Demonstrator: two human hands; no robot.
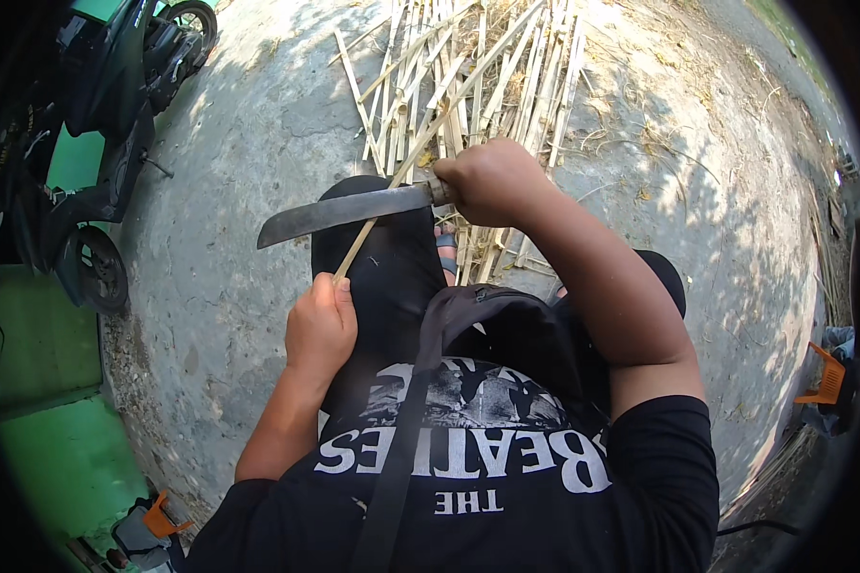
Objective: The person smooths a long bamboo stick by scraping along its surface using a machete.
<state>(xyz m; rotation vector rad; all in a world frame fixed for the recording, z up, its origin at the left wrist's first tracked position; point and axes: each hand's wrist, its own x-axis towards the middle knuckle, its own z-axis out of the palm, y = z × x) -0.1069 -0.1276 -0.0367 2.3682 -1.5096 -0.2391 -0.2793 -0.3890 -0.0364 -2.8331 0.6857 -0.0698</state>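
Hands fisted: machete, bamboo strip.

Left hand sits low over the left thigh, fingers curled shut in a fist-like pinch with the thumb up top, bare forearm running back toward the lower left. Right hand is pushed further out front, clenched tight, knuckles up, elbow bent and forearm angling back to the short black sleeve.
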